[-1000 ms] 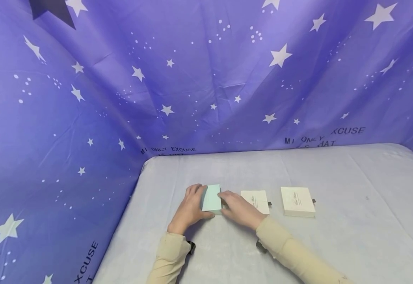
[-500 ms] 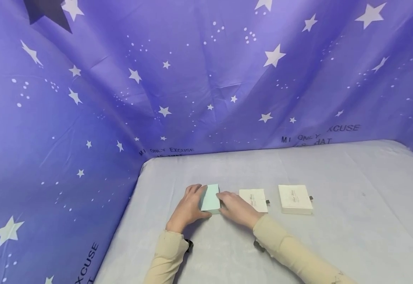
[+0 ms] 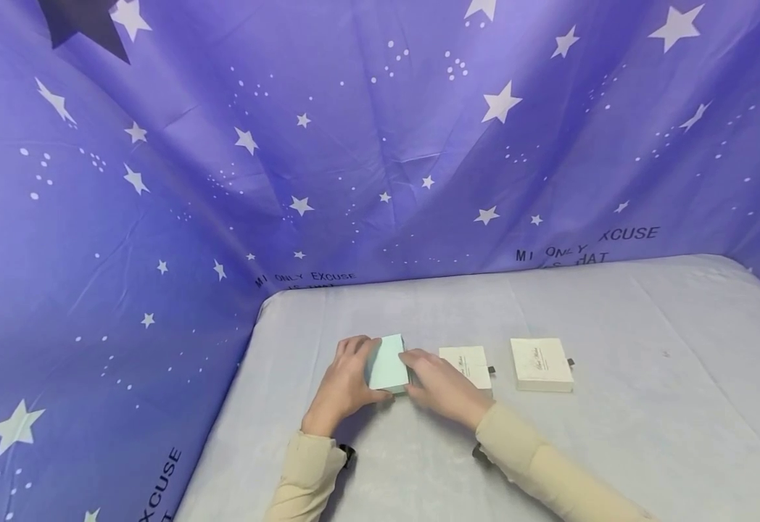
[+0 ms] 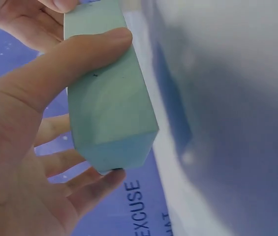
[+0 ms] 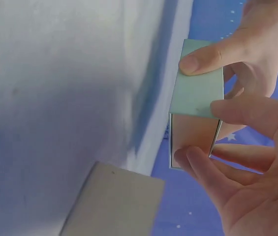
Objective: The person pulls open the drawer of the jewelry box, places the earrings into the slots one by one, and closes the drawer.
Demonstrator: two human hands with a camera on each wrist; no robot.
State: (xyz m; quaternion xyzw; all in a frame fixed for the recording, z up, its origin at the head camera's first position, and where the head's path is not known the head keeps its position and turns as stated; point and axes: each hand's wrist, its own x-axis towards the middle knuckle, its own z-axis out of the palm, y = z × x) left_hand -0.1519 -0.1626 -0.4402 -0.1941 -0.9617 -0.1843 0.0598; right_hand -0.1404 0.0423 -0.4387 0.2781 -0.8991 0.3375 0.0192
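Note:
In the head view a mint-green box (image 3: 388, 366) is held between both hands. My left hand (image 3: 341, 383) grips its left side, thumb along the near face (image 4: 109, 103) and fingers reaching round the far side. At the right end is my right hand (image 3: 444, 388), thumb tip on the near face's edge and curled fingertips against the end. That end shows a pale pinkish-beige panel (image 5: 193, 132) framed by green edges in the right wrist view. A dark tab (image 4: 115, 170) pokes out at the left end. Whether the box touches the table cannot be told.
A cream box (image 3: 474, 357) with dark script and a black tab lies just beyond my right wrist, partly hidden by it. Another such box (image 3: 541, 364) lies farther right. Pale cloth covers the table (image 3: 647, 406); purple star-printed curtains (image 3: 354, 145) surround its back and left.
The mint-green box has turned slightly counter-clockwise with both hands still on it. The head view has shifted a little. The cream boxes have stayed in place on the table.

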